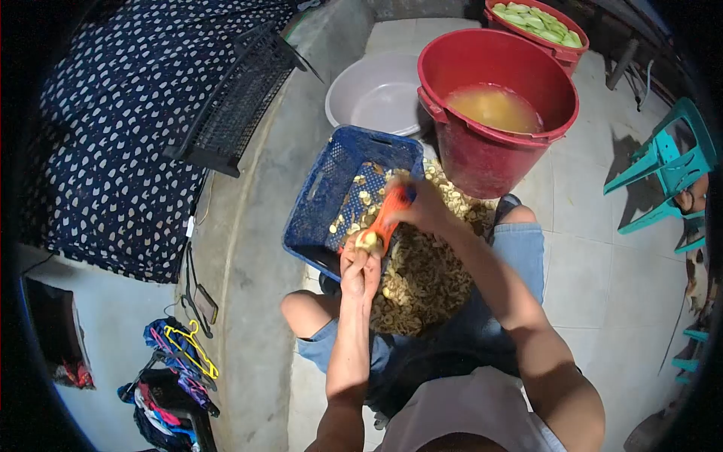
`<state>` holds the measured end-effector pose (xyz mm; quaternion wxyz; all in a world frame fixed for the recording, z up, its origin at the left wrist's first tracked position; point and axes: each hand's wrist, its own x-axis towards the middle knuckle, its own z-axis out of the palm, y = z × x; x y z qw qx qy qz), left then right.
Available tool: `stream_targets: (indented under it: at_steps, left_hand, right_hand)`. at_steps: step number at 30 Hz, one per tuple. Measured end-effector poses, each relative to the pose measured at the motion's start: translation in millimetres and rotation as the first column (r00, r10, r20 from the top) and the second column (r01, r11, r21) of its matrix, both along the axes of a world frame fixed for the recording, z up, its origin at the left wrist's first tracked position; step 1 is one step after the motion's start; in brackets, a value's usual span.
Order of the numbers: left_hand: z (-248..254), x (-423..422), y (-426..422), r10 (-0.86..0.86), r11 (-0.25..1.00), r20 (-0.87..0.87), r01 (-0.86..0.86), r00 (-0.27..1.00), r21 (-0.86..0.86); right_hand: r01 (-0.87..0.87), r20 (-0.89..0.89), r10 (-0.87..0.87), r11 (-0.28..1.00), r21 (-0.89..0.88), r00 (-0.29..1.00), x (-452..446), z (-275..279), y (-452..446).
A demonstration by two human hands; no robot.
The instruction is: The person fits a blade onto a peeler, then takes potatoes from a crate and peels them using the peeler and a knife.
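My left hand is closed around a small, pale yellow, rounded piece of produce, over the near edge of a blue plastic crate. Close above it, my right hand grips an orange hand tool, whose lower end reaches the piece. Motion blurs the tool's upper end, and I cannot make out its exact kind. Several pale bits lie scattered in the crate. Between my legs is a big heap of brownish-yellow peelings or slices.
A red tub with cloudy yellowish liquid stands beyond the heap, beside a pale basin. Behind it is another red tub of green pieces. A teal chair is at right; a black crate leans against patterned cloth at left.
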<state>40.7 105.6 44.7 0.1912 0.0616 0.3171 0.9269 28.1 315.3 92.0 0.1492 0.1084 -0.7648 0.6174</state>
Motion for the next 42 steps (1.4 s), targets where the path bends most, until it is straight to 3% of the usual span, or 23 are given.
stream_targets:
  at_steps: [2, 4, 6, 7, 9, 12, 13, 16, 18, 20, 22, 24, 26, 28, 29, 32, 34, 36, 37, 38, 40, 41, 42]
  left_hand:
    - [-2, 2, -6, 0.054, 0.997, -0.024, -0.056, 0.998, -0.059]
    - [1, -4, -14, -0.024, 0.976, 0.189, -0.018, 0.982, 0.219]
    - [9, -8, -12, 0.04, 0.978, 0.209, -0.081, 0.977, 0.193]
    - [11, -9, -13, 0.1, 0.974, 0.28, -0.152, 0.955, 0.17]
    - [16, -10, -10, 0.218, 0.958, 0.403, -0.273, 0.889, 0.083]
    - [0, -14, -20, 0.05, 0.962, 0.396, -0.151, 0.917, 0.228]
    - [16, -11, -14, 0.091, 0.963, 0.492, -0.202, 0.866, 0.177]
    - [0, -21, -24, -0.043, 0.973, 0.438, -0.063, 0.898, 0.223]
    - [-11, -21, -26, -0.017, 0.983, 0.479, -0.074, 0.877, 0.17]
    - [-5, -16, -22, 0.052, 0.998, 0.497, -0.069, 0.866, 0.014]
    - [-5, -15, -18, 0.042, 0.999, 0.502, -0.043, 0.864, -0.01]
    - [0, -10, -10, 0.134, 0.974, 0.401, -0.046, 0.906, -0.222]
    - [-8, -9, -3, 0.185, 0.952, 0.367, -0.073, 0.912, -0.299]
    - [-11, -9, 12, 0.495, 0.767, 0.037, -0.416, 0.868, -0.488]
    - [-7, -7, 14, 0.514, 0.747, -0.013, -0.455, 0.858, -0.485]
    - [6, 1, 5, 0.374, 0.757, -0.058, -0.341, 0.925, -0.557]
    - [8, 0, 6, 0.382, 0.751, -0.047, -0.34, 0.923, -0.566]
    - [3, 0, 8, 0.434, 0.763, -0.033, -0.387, 0.9, -0.518]
    - [2, 1, 8, 0.434, 0.763, -0.026, -0.383, 0.9, -0.521]
    - [2, 0, 10, 0.422, 0.755, -0.05, -0.382, 0.905, -0.533]
    - [3, 1, 9, 0.399, 0.735, -0.097, -0.381, 0.912, -0.56]
    - [8, 4, 6, 0.39, 0.792, 0.097, -0.28, 0.916, -0.542]
    - [12, 2, 5, 0.389, 0.792, 0.089, -0.284, 0.917, -0.54]
  right_hand:
    - [0.209, 0.014, -0.209, 0.978, -0.013, 0.978, -14, -18, 11]
    - [0.201, 0.085, -0.199, 0.98, -0.01, 0.976, -19, -27, 16]
    - [0.171, 0.009, -0.171, 0.985, 0.01, 0.985, -17, -40, 4]
    - [0.124, 0.122, -0.129, 0.991, 0.047, 0.984, -7, -25, 0]
    - [0.099, 0.128, -0.104, 0.994, 0.047, 0.986, -4, -19, -9]
    - [0.049, 0.162, -0.049, 0.999, 0.003, 0.986, -7, -28, -16]
    - [0.063, 0.161, -0.064, 0.998, 0.009, 0.985, -8, -29, -17]
    - [0.097, 0.146, -0.094, 0.995, -0.015, 0.985, -11, -39, -22]
    - [0.119, 0.128, -0.113, 0.992, -0.043, 0.985, -14, -48, -23]
    - [0.139, 0.107, -0.133, 0.989, -0.047, 0.985, -15, -50, -26]
    - [0.155, 0.104, -0.151, 0.987, -0.034, 0.983, -14, -52, -32]
    - [0.169, 0.099, -0.167, 0.985, -0.018, 0.981, -12, -50, -37]
    - [0.169, 0.091, -0.185, 0.973, 0.159, 0.979, -9, -42, -40]
    - [0.23, -0.035, -0.228, 0.954, 0.192, 0.973, -9, -37, -44]
    - [0.29, -0.161, -0.259, 0.932, 0.216, 0.952, -8, -37, -45]
    - [0.188, -0.007, -0.188, 0.977, 0.104, 0.982, -19, -40, -30]
    - [0.243, 0.075, -0.264, 0.946, 0.215, 0.962, -21, -35, -23]
    - [0.139, 0.075, -0.138, 0.99, -0.011, 0.988, -13, -30, -31]
    - [0.108, -0.05, -0.103, 0.986, 0.129, 0.993, -12, -28, -37]
    - [0.108, -0.048, -0.102, 0.986, 0.13, 0.994, -15, -32, -34]
    - [0.16, 0.121, -0.181, 0.973, 0.166, 0.976, -22, -35, -26]
    - [0.173, 0.201, -0.224, 0.955, 0.24, 0.954, -20, -29, -17]
    - [0.176, 0.194, -0.224, 0.955, 0.239, 0.955, -22, -27, -19]
